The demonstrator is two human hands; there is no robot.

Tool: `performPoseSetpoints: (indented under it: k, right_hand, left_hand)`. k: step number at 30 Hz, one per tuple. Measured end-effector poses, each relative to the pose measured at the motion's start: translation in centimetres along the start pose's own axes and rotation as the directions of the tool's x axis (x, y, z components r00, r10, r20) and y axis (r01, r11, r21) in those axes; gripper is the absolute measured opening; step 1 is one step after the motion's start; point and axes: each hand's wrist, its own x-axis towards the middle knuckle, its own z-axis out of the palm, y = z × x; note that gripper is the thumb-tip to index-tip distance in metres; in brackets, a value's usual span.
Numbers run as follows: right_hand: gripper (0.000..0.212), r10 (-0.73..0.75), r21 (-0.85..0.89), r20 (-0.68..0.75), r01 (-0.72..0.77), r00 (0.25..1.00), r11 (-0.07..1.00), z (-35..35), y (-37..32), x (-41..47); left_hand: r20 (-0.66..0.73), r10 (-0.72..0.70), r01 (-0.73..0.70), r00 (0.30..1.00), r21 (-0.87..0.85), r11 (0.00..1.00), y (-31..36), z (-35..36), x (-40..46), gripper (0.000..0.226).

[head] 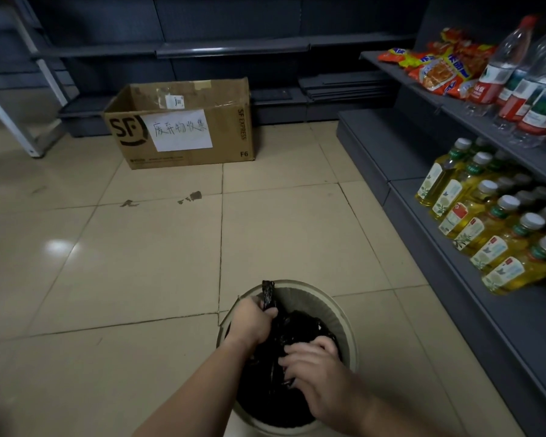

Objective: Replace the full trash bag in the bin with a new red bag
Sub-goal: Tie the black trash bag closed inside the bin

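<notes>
A round beige bin (334, 305) stands on the tiled floor at the bottom centre. Inside it sits a black trash bag (300, 329), crumpled and gathered toward the middle. My left hand (251, 320) is fisted around a twisted strip of the bag at the bin's far left rim, and the strip's end sticks up above the fist. My right hand (316, 370) reaches into the bin from the near right, its fingers closed on the bag's crinkled plastic. No red bag is in view.
A cardboard box (183, 124) with a handwritten paper label stands open on the floor at the back. Grey shelving (423, 146) along the right holds oil bottles (492, 228), water bottles (524, 80) and snack packets (435, 64). Dark scraps (193, 196) lie on the tiles.
</notes>
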Motion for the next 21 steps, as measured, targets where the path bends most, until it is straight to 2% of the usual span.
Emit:
performPoseSetpoints:
  k: [4, 8, 10, 11, 14, 15, 18, 21]
  right_hand:
    - [0.016, 0.036, 0.035, -0.056, -0.034, 0.998, 0.999, -0.9, 0.3, -1.2]
    - [0.016, 0.066, 0.037, 0.118, -0.071, 0.991, 0.997, -0.8, -0.1, -2.2]
    - [0.014, 0.224, -0.010, 0.125, -0.225, 0.966, 0.974, -0.4, 0.4, -2.8]
    - [0.015, 0.276, 0.006, 0.138, -0.279, 0.951, 0.960, -0.4, 0.5, -2.9]
    - [0.007, 0.208, 0.078, 0.246, -0.233, 0.947, 0.969, -0.7, 0.8, -3.1]
    - [0.011, 0.220, 0.096, 0.270, -0.254, 0.937, 0.962, -0.9, 0.9, -2.8]
    - [0.011, 0.348, 0.136, 0.224, -0.383, 0.910, 0.914, -0.7, 0.7, -2.5]
    - [0.009, 0.406, 0.132, 0.305, -0.461, 0.861, 0.878, -0.9, 0.5, -2.6]
  left_hand:
    - [-0.048, -0.002, -0.005, 0.999, -0.136, 0.991, 0.8, -0.1, 1.3, 0.033]
    - [-0.074, -0.002, -0.011, 0.997, -0.176, 0.984, 0.5, -0.2, 2.5, 0.014]
    - [-0.089, 0.000, -0.019, 0.996, -0.205, 0.979, 0.0, 0.1, 2.7, 0.007]
    - [-0.101, 0.005, -0.027, 0.995, -0.222, 0.975, -0.3, 0.4, 2.7, 0.006]
    - [-0.153, 0.041, -0.077, 0.987, -0.236, 0.969, -0.7, 0.9, 2.2, 0.013]
    - [-0.157, 0.063, -0.099, 0.986, -0.233, 0.967, -0.8, 0.9, 2.2, 0.014]
    - [-0.153, 0.108, -0.140, 0.982, -0.210, 0.968, -1.2, 0.1, 2.4, 0.014]
    - [-0.159, 0.103, -0.135, 0.982, -0.203, 0.970, -2.2, -0.5, 2.8, 0.009]
